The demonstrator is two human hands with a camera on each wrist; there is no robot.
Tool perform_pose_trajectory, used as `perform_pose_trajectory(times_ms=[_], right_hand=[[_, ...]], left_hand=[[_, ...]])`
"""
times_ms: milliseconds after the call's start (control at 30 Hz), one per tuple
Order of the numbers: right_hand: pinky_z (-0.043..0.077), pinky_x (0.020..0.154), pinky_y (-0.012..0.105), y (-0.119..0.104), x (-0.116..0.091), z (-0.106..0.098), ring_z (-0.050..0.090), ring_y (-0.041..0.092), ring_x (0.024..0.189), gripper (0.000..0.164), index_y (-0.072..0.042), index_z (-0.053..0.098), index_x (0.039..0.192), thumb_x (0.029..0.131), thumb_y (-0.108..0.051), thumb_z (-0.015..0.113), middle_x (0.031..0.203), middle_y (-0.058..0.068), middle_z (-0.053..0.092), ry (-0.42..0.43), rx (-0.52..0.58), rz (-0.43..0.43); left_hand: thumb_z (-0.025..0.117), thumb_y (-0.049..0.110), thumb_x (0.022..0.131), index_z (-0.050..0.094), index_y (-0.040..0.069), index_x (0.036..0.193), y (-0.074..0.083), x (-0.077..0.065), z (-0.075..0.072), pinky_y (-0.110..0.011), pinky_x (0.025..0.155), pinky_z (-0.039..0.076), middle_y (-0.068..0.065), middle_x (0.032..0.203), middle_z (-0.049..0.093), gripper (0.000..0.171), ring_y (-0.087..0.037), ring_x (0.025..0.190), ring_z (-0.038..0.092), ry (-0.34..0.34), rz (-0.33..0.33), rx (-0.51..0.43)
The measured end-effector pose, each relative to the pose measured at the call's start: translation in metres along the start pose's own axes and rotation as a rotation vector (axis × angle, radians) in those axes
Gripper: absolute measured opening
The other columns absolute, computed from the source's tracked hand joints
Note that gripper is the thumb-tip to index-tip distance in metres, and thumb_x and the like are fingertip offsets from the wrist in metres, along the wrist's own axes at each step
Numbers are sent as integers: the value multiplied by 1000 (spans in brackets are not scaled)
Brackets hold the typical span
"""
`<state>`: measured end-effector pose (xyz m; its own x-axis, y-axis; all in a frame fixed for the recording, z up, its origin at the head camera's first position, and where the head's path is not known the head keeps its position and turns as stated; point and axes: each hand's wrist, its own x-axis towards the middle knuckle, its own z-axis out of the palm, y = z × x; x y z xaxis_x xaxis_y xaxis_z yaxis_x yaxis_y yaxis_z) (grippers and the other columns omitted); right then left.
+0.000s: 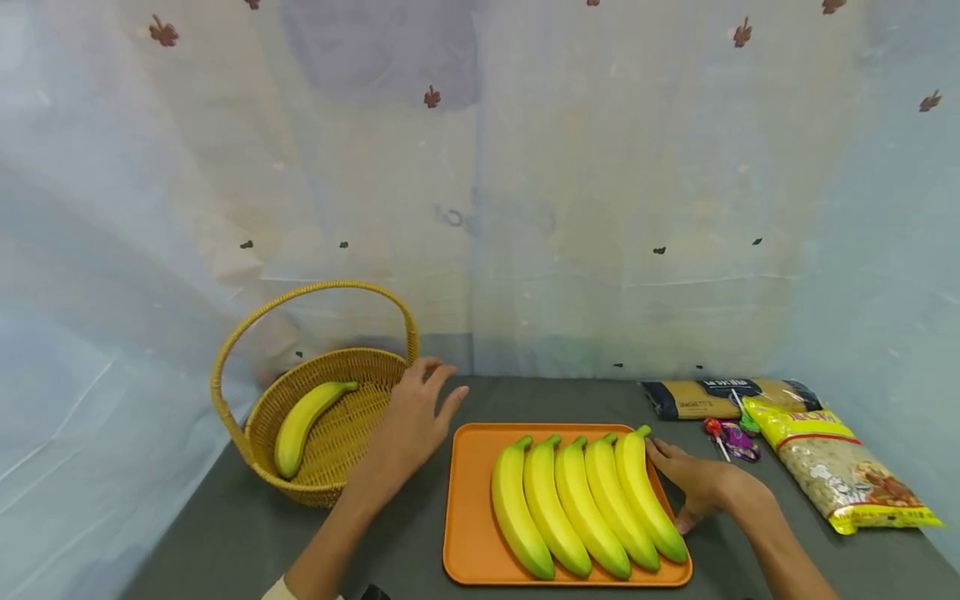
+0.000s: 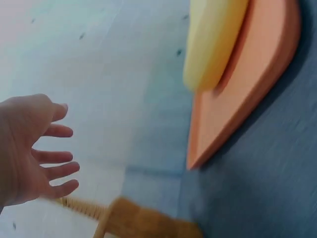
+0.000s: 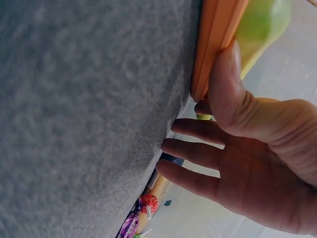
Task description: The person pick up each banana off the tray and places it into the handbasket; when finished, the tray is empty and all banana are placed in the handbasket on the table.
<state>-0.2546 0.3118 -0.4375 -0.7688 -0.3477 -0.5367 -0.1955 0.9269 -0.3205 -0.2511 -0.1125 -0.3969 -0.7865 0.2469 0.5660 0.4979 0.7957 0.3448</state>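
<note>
My left hand (image 1: 411,429) hovers empty at the right side of a woven basket (image 1: 341,446) with a tall handle, its fingers spread and loosely bent. One yellow banana (image 1: 302,427) lies inside the basket. On an orange tray (image 1: 469,500), several bananas (image 1: 579,508) lie side by side, stems away from me, filling its middle and right. My right hand (image 1: 705,483) is at the tray's right edge beside the last banana. In the right wrist view, the thumb (image 3: 229,94) is right at the tray rim while the other fingers extend fairly straight.
To the right lie a red lollipop (image 1: 714,428), a purple-wrapped sweet (image 1: 739,442), a brown-and-dark packet (image 1: 693,400) and a yellow-ended clear bag (image 1: 840,471). A pale plastic sheet (image 1: 555,208) hangs behind the grey table (image 1: 525,396).
</note>
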Motion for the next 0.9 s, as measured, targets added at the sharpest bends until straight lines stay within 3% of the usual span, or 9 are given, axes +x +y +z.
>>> perform_pose_trajectory(times_ms=[67,167,333,500,633,900], right_hand=[[26,119,74,3,3,0,13,57,156,129,-3,10,168,73,-31,92,172,32,4,-3,-14,17],[25,119,75,1,2,-3,12,57,157,130,-3,10,168,71,-32,93,172,33,4,-3,-20,28],[23,118,77,-9,-5,-6,11,62,154,127,3,12,166,72,-27,92,169,38,5,-7,-1,-1],[24,119,75,-20,-11,-5,13,61,154,123,4,14,165,72,-18,92,169,37,6,5,26,32],[25,118,76,-21,-13,-7,12,61,154,124,4,14,165,73,-19,92,169,38,5,5,31,27],[26,118,76,-20,-11,-5,14,62,154,124,5,14,165,72,-23,92,169,38,5,-1,19,15]], left_hand=[[65,34,105,67,11,133,9,-3,7,-46,86,58,-16,129,62,36,-31,106,66,-61,71,17],[59,42,106,62,17,141,21,-6,17,-38,81,57,-11,129,62,42,-23,100,67,-270,127,22],[54,51,106,58,25,147,31,-16,36,-27,73,55,-6,127,61,49,-13,89,65,-636,120,0],[60,52,101,63,36,138,34,-21,45,-24,66,48,-3,115,59,41,-8,75,53,-822,88,-34],[60,48,101,63,37,128,35,-23,49,-25,61,45,-1,107,58,29,-10,74,51,-820,40,-75],[64,27,106,61,23,118,37,-28,59,-23,55,37,-5,100,51,13,-11,64,41,-719,-71,-188]])
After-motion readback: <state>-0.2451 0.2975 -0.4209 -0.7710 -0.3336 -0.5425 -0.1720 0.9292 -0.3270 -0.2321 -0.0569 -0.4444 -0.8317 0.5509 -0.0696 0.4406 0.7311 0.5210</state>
